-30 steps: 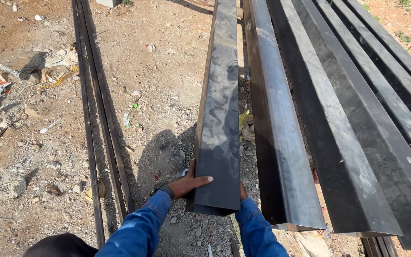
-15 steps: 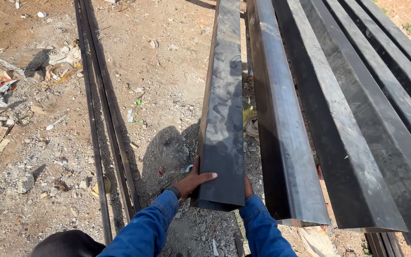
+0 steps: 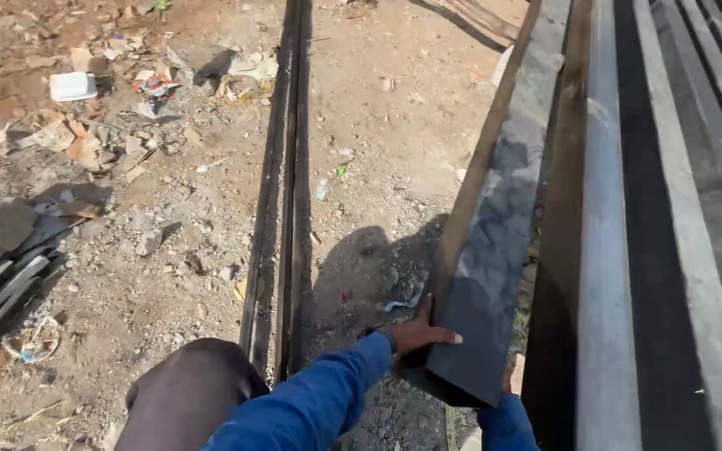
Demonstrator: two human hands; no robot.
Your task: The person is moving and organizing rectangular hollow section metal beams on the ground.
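Note:
A long dark steel angle bar (image 3: 495, 225) runs away from me, its near end raised off the ground. My left hand (image 3: 418, 332) grips the left edge of that near end, thumb up along its side and fingers on top. My right hand (image 3: 507, 384) is mostly hidden under the bar's right side; only a bit of it and the blue sleeve (image 3: 503, 422) show, so it appears to hold the bar from below. Both arms wear blue sleeves.
Several more long steel bars (image 3: 653, 250) lie stacked at the right, close against the held one. Thin dark rods (image 3: 286, 209) lie lengthwise on the dirt at the left. Rubble, paper scraps and stones (image 3: 85, 142) litter the ground at far left. My dark-trousered knee (image 3: 185, 392) is low in the middle.
The near end of the bar has swung over to the right and tilted, and my view has shifted left. Both hands stay on the bar's end.

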